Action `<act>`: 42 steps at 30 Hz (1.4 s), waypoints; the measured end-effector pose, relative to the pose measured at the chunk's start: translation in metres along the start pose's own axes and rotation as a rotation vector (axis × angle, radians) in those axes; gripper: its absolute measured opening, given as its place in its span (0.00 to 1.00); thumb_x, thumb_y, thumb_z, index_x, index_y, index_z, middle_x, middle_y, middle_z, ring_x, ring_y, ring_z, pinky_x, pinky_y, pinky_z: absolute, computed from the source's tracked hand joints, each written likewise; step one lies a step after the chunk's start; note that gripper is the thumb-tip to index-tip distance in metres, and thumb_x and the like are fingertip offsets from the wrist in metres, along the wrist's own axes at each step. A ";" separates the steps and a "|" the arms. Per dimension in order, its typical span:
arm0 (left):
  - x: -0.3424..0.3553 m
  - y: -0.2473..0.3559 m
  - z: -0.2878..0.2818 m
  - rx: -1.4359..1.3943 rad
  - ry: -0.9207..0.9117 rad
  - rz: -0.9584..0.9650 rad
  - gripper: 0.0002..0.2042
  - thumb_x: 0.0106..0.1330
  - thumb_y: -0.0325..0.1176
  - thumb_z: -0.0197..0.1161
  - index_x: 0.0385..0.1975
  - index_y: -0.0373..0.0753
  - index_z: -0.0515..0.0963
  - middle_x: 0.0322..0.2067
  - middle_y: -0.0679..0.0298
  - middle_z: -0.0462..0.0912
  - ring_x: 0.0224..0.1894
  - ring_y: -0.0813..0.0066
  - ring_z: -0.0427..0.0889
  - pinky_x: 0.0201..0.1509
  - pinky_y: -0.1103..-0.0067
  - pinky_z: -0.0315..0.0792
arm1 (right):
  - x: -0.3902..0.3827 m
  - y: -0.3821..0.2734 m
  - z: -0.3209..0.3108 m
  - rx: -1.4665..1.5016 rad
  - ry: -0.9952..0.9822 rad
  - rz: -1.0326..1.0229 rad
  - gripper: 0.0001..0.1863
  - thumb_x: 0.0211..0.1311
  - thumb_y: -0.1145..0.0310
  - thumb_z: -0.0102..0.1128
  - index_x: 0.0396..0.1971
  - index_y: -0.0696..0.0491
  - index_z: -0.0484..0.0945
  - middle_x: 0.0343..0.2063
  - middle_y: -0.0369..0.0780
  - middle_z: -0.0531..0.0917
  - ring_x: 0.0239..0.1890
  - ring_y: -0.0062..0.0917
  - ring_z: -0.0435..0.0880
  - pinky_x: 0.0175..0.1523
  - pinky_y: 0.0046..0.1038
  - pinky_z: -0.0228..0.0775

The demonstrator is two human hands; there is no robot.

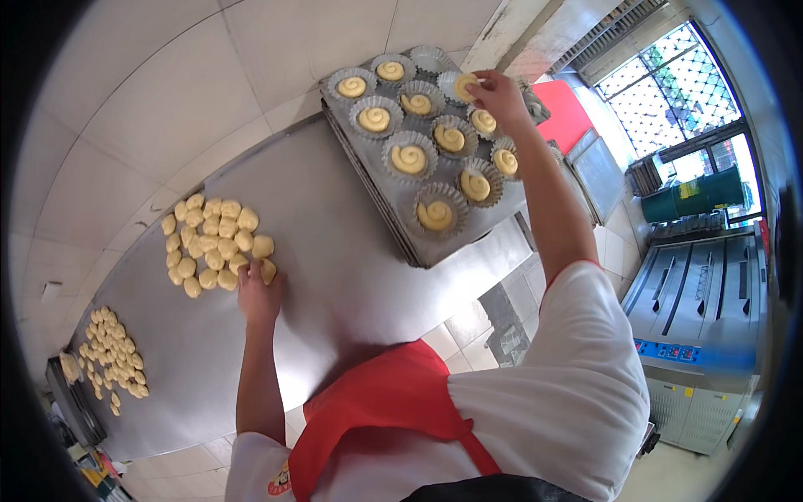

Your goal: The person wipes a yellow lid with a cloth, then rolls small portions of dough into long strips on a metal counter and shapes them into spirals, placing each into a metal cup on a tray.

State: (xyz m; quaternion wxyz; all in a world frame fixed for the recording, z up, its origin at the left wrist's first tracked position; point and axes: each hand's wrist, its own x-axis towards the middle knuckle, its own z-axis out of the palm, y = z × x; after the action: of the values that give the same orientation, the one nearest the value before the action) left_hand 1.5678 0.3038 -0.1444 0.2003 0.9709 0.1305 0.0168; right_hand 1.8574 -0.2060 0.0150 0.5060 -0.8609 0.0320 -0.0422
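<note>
In the head view, a dough coil (465,86) is pinched by the right hand (502,95) over a fluted tin (445,89); through tight pressure, its spiral could be distorted. Well leftward, a dough ball (268,270) is touched by the left hand (259,297), its closure unclear.

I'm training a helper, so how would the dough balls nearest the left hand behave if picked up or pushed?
The dough balls would probably feel soft and dent easily, judging by their slightly uneven shapes. Their rounded sides suggest they might roll a little on the smooth metal table. Packed closely, neighbours may cling.
</note>
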 end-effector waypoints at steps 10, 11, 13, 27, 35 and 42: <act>-0.020 -0.001 -0.019 -0.393 0.063 0.048 0.16 0.61 0.22 0.71 0.49 0.36 0.80 0.43 0.54 0.83 0.41 0.56 0.85 0.48 0.65 0.82 | -0.017 -0.044 0.058 -0.857 0.179 -0.297 0.22 0.70 0.52 0.65 0.58 0.45 0.86 0.45 0.46 0.91 0.50 0.43 0.91 0.55 0.45 0.82; -0.031 0.021 -0.036 -0.494 0.050 0.049 0.16 0.61 0.21 0.71 0.49 0.35 0.79 0.43 0.55 0.83 0.42 0.60 0.86 0.48 0.68 0.82 | -0.060 -0.066 0.063 -0.712 0.084 -0.249 0.19 0.70 0.52 0.67 0.54 0.46 0.86 0.44 0.45 0.91 0.47 0.40 0.91 0.52 0.43 0.83; -0.052 0.031 -0.054 -0.705 -0.039 0.079 0.16 0.61 0.19 0.72 0.48 0.34 0.80 0.43 0.58 0.84 0.43 0.66 0.86 0.49 0.71 0.83 | -0.174 -0.107 0.104 -0.261 -0.179 -0.017 0.15 0.68 0.56 0.69 0.46 0.50 0.86 0.43 0.43 0.90 0.42 0.35 0.90 0.46 0.38 0.81; -0.214 -0.123 -0.002 -0.626 -0.251 0.489 0.20 0.68 0.28 0.71 0.59 0.35 0.79 0.58 0.49 0.80 0.60 0.51 0.81 0.62 0.62 0.78 | -0.556 0.021 0.344 -0.670 -0.418 -0.379 0.33 0.69 0.57 0.68 0.69 0.57 0.74 0.77 0.55 0.61 0.76 0.52 0.65 0.76 0.47 0.63; -0.233 -0.201 -0.027 -0.709 0.025 0.269 0.25 0.70 0.34 0.69 0.66 0.34 0.74 0.63 0.47 0.77 0.65 0.44 0.77 0.68 0.59 0.73 | -0.424 -0.029 0.438 -0.986 -0.335 -0.276 0.56 0.72 0.31 0.47 0.82 0.63 0.46 0.83 0.57 0.45 0.85 0.57 0.38 0.85 0.58 0.31; -0.232 -0.133 -0.020 -0.878 -0.022 0.415 0.32 0.67 0.34 0.70 0.71 0.35 0.70 0.69 0.47 0.74 0.71 0.40 0.72 0.75 0.56 0.66 | -0.444 0.002 0.446 -0.843 -0.288 -0.276 0.57 0.75 0.30 0.42 0.80 0.69 0.48 0.83 0.58 0.46 0.85 0.53 0.38 0.85 0.56 0.33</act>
State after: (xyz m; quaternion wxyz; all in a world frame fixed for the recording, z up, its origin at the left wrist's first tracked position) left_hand 1.3096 0.3687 -0.1734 0.5849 0.8002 -0.0874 0.0998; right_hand 1.4623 0.2238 -0.2204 0.1010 -0.9848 -0.1389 0.0274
